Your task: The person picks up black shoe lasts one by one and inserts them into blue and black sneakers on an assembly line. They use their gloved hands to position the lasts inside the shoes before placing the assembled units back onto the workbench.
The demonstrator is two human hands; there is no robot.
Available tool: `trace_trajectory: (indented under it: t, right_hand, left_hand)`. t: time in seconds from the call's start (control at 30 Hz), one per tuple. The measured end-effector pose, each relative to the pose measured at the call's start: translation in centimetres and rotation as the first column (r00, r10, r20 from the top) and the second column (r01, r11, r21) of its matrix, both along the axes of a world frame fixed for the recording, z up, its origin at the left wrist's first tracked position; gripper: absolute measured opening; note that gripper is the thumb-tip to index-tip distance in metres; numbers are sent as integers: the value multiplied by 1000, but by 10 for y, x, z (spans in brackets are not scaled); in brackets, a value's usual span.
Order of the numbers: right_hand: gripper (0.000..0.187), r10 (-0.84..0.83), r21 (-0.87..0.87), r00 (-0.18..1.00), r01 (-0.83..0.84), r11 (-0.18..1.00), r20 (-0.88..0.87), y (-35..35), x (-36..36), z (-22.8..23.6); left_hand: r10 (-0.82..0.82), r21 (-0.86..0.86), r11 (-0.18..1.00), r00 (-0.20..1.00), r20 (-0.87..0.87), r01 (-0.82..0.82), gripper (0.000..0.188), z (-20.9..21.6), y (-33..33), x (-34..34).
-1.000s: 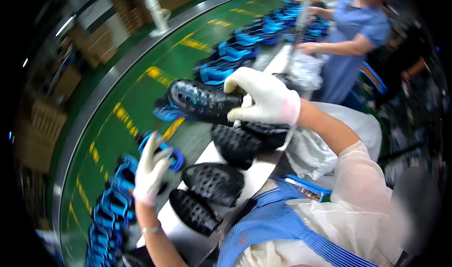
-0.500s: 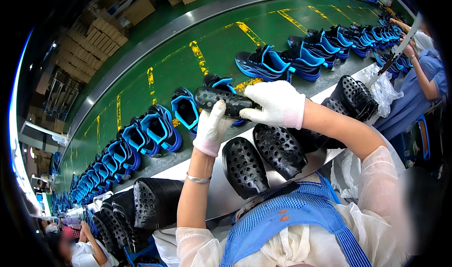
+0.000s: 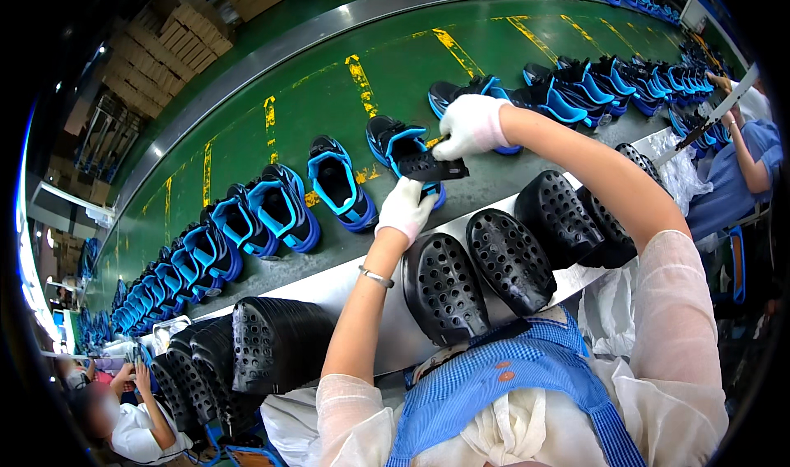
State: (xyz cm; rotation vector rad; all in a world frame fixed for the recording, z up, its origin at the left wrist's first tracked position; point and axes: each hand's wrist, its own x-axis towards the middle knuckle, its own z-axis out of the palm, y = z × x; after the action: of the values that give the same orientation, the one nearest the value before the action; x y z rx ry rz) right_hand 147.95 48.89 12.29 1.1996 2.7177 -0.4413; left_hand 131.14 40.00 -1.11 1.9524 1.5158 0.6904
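Observation:
A black plastic shoe tree with holes (image 3: 440,171) lies slantwise with its front part at the opening of a black-and-blue sneaker (image 3: 384,134). My left hand (image 3: 405,207), in a white knit glove, grips the shoe tree from its near side, thumb and fingers closed. Just above it is my gloved right hand (image 3: 471,127), its fingers curled together beside the sneaker's collar; what they pinch is hidden. How far the tree sits inside the sneaker cannot be made out. Another sneaker (image 3: 359,206) stands to the left.
More shoe trees (image 3: 444,290) lie on the pale ledge (image 3: 362,290) before me, and a nested stack (image 3: 284,343) is at the left. Sneakers (image 3: 280,212) line the grey conveyor in both directions. Co-workers sit at the far left and right (image 3: 753,154). Clear plastic bags (image 3: 671,167) lie at right.
Both hands have brought the shoe tree down to the sneaker's opening. My right hand has moved off its end, up and to the right. The view has shifted slightly.

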Motion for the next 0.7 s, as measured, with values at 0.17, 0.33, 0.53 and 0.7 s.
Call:
trace_trajectory:
  t: [0.17,0.33,0.53,0.7]
  right_hand:
    - [39,-30,155,998,22,988,51,8,-35,-25]
    - [23,-96,161,993,84,983,66,1,-69,-71]
    - [23,-39,198,981,1,980,188,18,-92,-93]
    - [22,-9,153,985,-18,988,171,16,-88,-87]
  left_hand:
    - [32,40,999,998,-51,-30,30,-8,11,2]
    - [-34,-8,999,988,-151,33,34,-14,22,-4]
    - [-92,-543,838,966,-240,-55,47,12,43,7]
    - [-119,-498,866,948,-294,-46,47,7,41,11]
